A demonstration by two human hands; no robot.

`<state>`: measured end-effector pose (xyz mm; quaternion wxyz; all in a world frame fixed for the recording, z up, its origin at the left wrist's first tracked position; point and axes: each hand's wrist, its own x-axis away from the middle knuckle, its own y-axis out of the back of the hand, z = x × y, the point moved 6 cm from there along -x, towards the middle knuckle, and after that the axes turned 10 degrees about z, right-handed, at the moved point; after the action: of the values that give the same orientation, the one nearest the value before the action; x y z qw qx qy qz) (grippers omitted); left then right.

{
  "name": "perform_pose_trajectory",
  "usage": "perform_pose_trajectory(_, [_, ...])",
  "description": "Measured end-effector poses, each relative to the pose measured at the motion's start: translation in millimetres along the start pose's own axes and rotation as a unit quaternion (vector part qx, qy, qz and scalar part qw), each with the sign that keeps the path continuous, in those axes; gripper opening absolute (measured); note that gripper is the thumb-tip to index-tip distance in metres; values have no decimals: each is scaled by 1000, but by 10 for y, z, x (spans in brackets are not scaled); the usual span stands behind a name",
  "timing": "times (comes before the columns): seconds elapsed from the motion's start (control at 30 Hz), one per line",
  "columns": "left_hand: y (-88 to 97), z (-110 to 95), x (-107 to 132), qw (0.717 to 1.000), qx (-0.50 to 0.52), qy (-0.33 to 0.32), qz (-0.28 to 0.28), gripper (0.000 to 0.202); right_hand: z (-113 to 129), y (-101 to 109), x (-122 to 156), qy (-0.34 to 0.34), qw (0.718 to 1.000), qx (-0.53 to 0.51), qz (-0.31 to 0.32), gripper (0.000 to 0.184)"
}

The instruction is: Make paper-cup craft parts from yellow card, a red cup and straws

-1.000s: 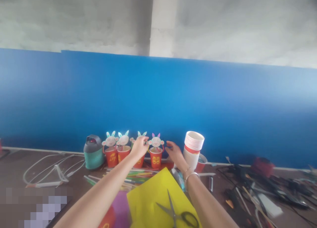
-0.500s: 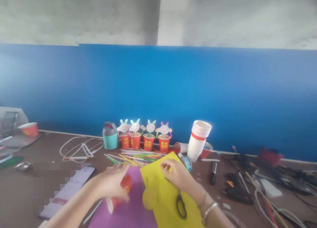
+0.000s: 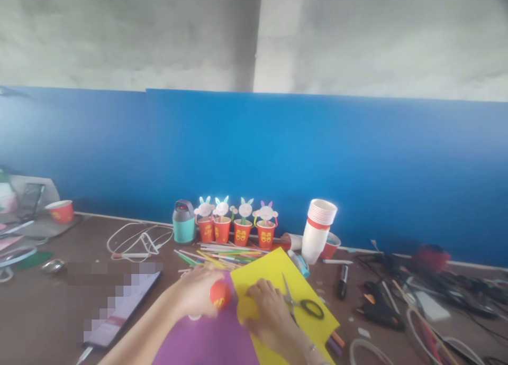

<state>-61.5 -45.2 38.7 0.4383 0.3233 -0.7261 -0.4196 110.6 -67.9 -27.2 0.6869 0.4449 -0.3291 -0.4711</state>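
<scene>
My left hand is closed round a red paper cup, held on its side over a purple sheet. Close beside it, my right hand pinches a round yellow paper piece over a yellow sheet. Black-handled scissors lie on the yellow sheet just right of my right hand. At the back stand several red cups with paper bunny figures in a row against the blue wall.
A stack of white paper cups stands right of the bunny cups, a teal container left of them. Coloured sticks lie before the row. Cables, a marker and tools crowd the right; a white cord lies left.
Both hands pulled back from the bunny cups at the back. The left hand took up a red cup, and the right hand took a yellow paper piece.
</scene>
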Motion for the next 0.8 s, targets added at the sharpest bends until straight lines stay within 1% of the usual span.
perform_pose_trajectory(0.07, [30,-35,-45,1000,11,-5,-24,81,-79,44,-19,-29,1000,6,0,31])
perform_pose_trajectory(0.1, [47,-55,-69,999,14,-11,-35,84,-133,60,-27,-48,999,11,4,29])
perform_pose_trajectory(0.13, [66,-80,-94,999,13,-20,-45,80,-196,72,-32,-67,998,14,7,26])
perform_pose_trajectory(0.2, [105,-141,-144,997,9,-42,-62,63,-327,99,-31,-99,995,18,3,23])
perform_pose_trajectory(0.27, [128,-186,-195,996,10,-52,-72,48,-445,134,-20,-124,992,19,-15,23])
perform_pose_trajectory(0.3, [129,-197,-218,996,13,-51,-76,43,-489,156,-11,-135,990,21,-26,23])
perform_pose_trajectory(0.37, [106,-201,-252,995,20,-50,-81,43,-522,211,6,-147,988,24,-45,22])
perform_pose_trajectory(0.43, [65,-189,-265,994,32,-56,-92,47,-458,277,20,-135,989,11,-61,15])
perform_pose_trajectory(0.5, [19,-169,-266,991,47,-71,-107,50,-304,330,35,-90,993,-35,-70,11])
perform_pose_trajectory(0.57, [-26,-142,-274,987,63,-83,-120,49,-96,315,51,-18,993,-113,-37,11])
perform_pose_trajectory(0.63, [-69,-122,-296,985,76,-92,-128,51,111,226,79,53,983,-169,38,15])
perform_pose_trajectory(0.7, [-96,-115,-321,982,88,-100,-137,53,224,139,112,73,982,-150,90,19])
perform_pose_trajectory(0.73, [-98,-119,-328,979,95,-107,-145,53,236,113,121,64,986,-119,100,19])
perform_pose_trajectory(0.8, [-87,-133,-332,973,111,-122,-162,50,203,112,121,28,994,-52,92,17])
